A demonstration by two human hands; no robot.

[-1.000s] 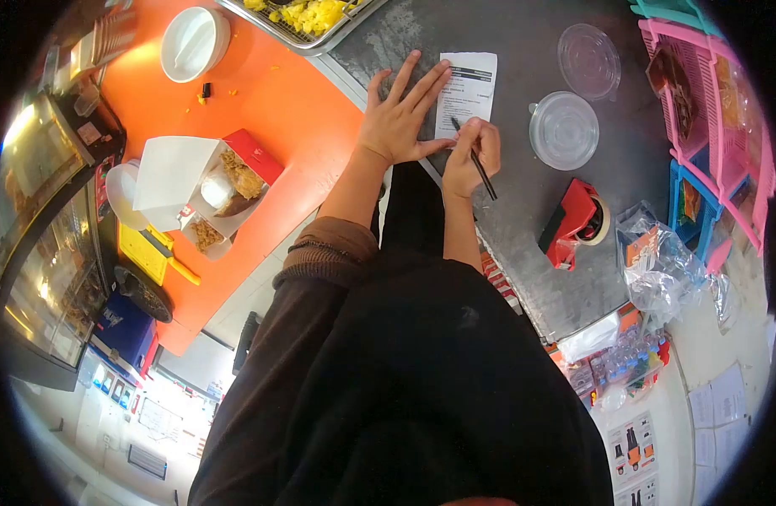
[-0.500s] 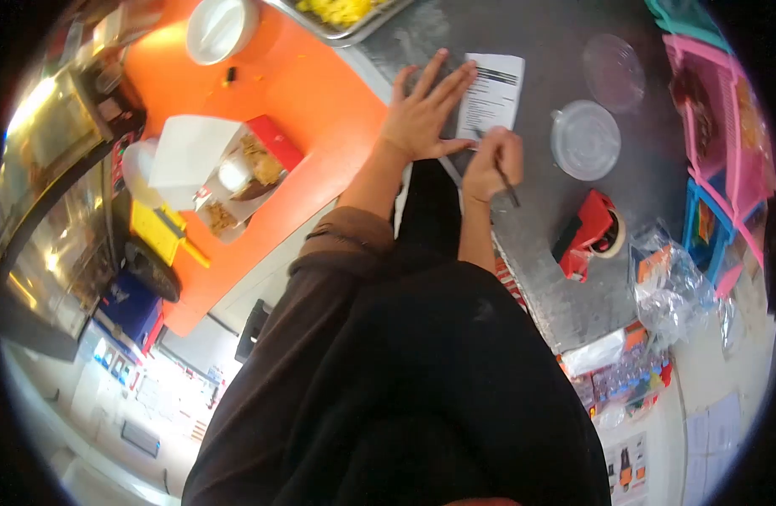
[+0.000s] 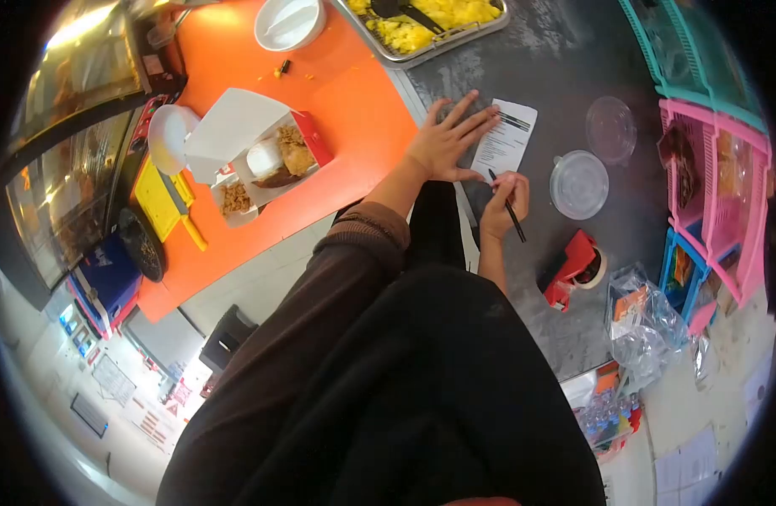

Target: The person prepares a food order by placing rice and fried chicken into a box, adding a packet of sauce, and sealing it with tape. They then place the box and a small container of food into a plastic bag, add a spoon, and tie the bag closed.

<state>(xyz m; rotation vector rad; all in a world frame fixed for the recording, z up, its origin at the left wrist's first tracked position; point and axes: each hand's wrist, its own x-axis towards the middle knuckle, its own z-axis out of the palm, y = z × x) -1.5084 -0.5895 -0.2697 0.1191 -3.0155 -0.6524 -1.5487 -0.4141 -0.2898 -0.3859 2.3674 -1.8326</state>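
A printed paper slip [image 3: 504, 139] lies on the dark grey counter. My left hand [image 3: 449, 142] is spread flat, its fingertips at the left edge of the slip and its palm near the counter's edge. My right hand [image 3: 504, 208] is closed round a black pen [image 3: 516, 221], whose upper end slants down to the right and whose tip is at the slip's lower edge. Right of the slip lie a round translucent lid [image 3: 579, 185] and a clear lid [image 3: 611, 131].
An open food box [image 3: 232, 139] with fried pieces and a white bowl [image 3: 290, 24] sit on the orange table [image 3: 354, 118]. A metal tray [image 3: 396, 57] holds yellow food. A red tape dispenser [image 3: 569, 268], plastic bag [image 3: 645, 325] and pink basket [image 3: 716, 194] are at the right.
The view has shifted, so the counter items appear lower. My right hand has drawn down slightly from the slip with the pen, whose tip now shows. My left hand remains spread at the slip.
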